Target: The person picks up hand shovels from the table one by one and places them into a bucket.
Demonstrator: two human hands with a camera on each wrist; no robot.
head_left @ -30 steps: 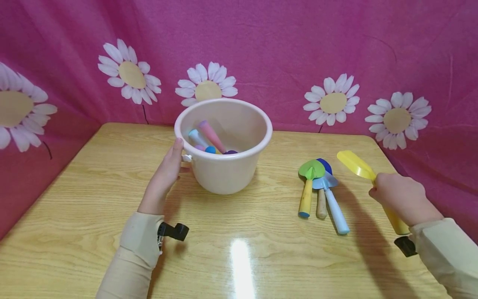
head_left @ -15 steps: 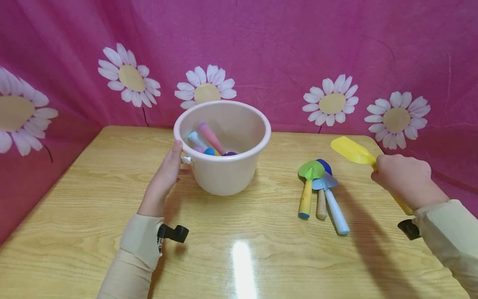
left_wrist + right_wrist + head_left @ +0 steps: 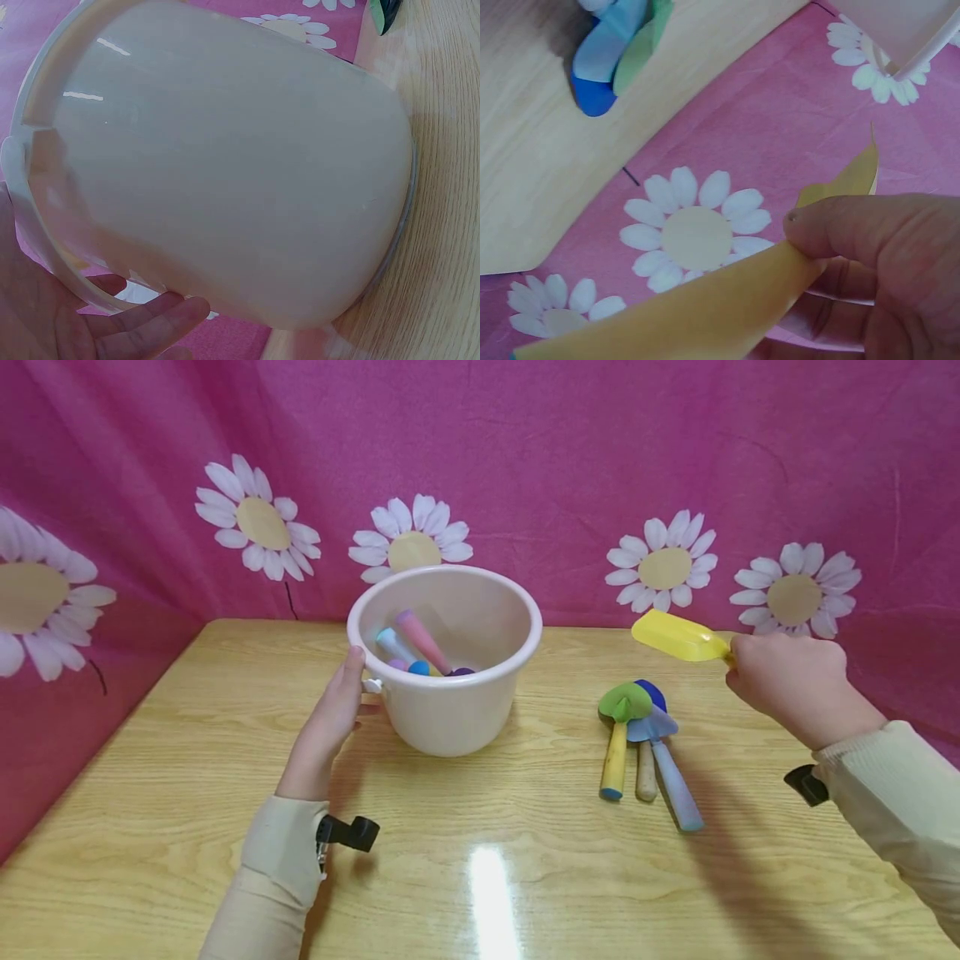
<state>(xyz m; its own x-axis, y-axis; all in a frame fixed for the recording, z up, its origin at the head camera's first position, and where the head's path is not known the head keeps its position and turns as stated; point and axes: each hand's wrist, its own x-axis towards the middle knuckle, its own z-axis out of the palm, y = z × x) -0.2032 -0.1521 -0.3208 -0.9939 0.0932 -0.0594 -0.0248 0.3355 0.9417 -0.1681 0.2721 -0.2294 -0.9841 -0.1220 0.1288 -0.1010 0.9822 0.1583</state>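
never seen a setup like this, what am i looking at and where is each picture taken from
There is no machine here, just a person using two bare hands. The wide picture is taken from the head, looking forward and down; the two close ones come from the left and right wrists. The left hand touches the side of a pale bucket with colourful things inside. The right hand grips a yellow scoop, lifted off the table. On the wood lie a green trowel, a light blue trowel and another, partly covered.
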